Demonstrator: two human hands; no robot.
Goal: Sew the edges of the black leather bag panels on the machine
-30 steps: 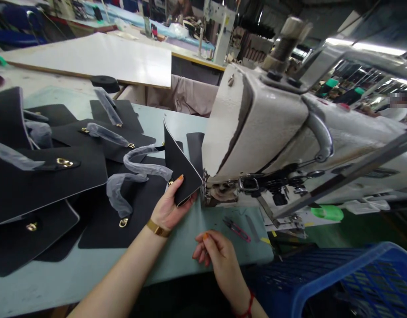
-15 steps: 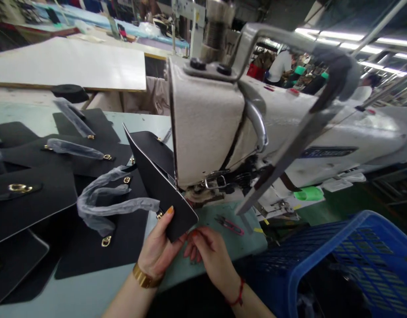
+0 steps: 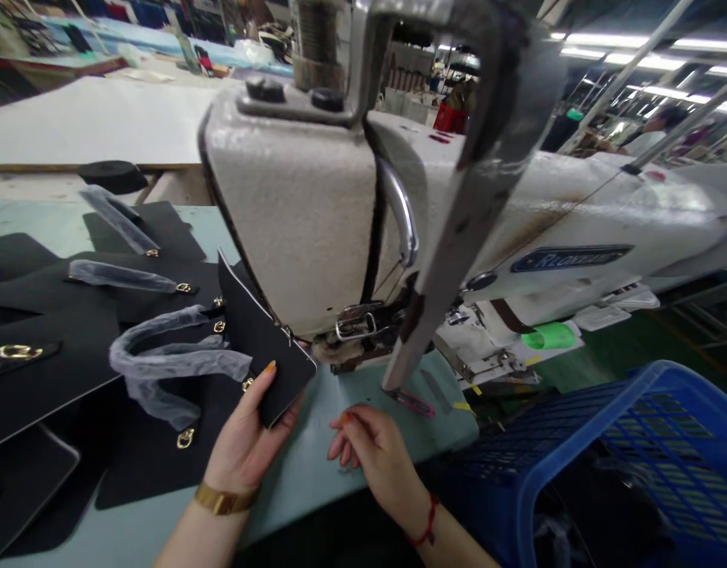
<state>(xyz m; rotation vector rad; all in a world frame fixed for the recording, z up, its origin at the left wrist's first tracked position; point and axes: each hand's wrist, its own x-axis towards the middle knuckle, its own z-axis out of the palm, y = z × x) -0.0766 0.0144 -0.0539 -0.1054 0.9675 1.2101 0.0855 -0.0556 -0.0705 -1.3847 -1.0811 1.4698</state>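
Observation:
My left hand (image 3: 245, 442) is closed on a black bag panel (image 3: 265, 339) with a pale edge, thumb on its near face and fingers behind. The panel stands tilted beside the head of the sewing machine (image 3: 295, 221). A bag handle (image 3: 179, 367) wrapped in clear plastic, with gold rings, lies against the panel's left side. Over the table, my right hand (image 3: 378, 454) is apart from the panel, its thumb and fingers curled together. Whatever is between those fingertips, if anything, is too small to make out. Pink thread snips (image 3: 415, 403) lie behind it, partly hidden by the machine's grey bar.
More black panels (image 3: 49, 347) with gold fittings and wrapped handles overlap on the left of the green tabletop (image 3: 339, 481). A blue plastic basket (image 3: 526, 489) holding dark pieces stands at the right. A black roll (image 3: 111, 177) sits behind the panels. People work in the background.
My left hand has drawn the black bag panel to the left, away from my right hand. My right hand stays nearly where it was. The view has shifted, so the machine looks nearer.

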